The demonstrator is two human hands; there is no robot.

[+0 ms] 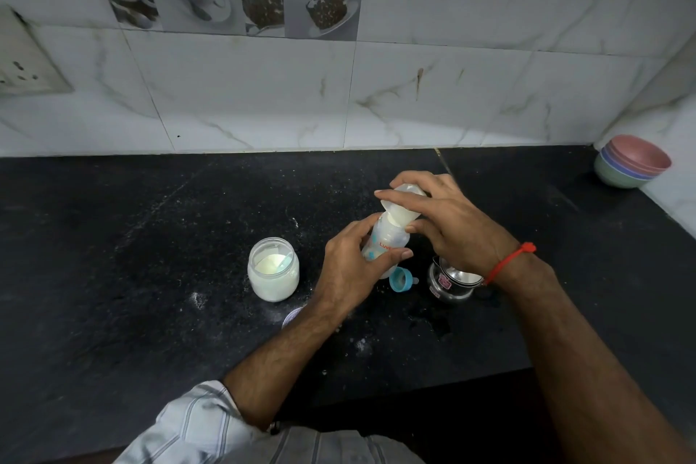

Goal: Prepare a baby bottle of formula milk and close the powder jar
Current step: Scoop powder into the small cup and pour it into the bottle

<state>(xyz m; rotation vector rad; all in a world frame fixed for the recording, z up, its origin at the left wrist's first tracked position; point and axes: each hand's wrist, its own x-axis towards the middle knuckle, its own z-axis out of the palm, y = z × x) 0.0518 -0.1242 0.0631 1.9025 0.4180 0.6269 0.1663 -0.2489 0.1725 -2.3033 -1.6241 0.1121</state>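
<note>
Evidently the pouring step was in hand. The left hand (350,267) gripped the small clear plastic baby bottle with printed markings (384,245), fingers and thumb curled round its body, holding it tilted above the black speckled stone counter (150,237). The right hand (448,222) held a translucent plastic cup of milky liquid (401,207) tipped over, its rim at the bottle's open mouth; the fingers were wrapped over the cup's top and side. How much liquid had reached the bottle could not be told.

Left of the bottle stood the round clear powder jar (273,269), open, with pale powder and what looked like a scoop inside. A pale disc (292,317), perhaps the jar's lid, showed near the left wrist, mostly hidden. Just beside the bottle's base lay the teal screw ring with its teat (402,279), and a small shiny steel pot (450,282) sat under the right wrist. Stacked pastel bowls (631,162) stood well apart in the corner.

By my judgement the next move called for emptying the cup without spilling, righting the bottle, screwing the teal ring on, then lidding the jar.
</note>
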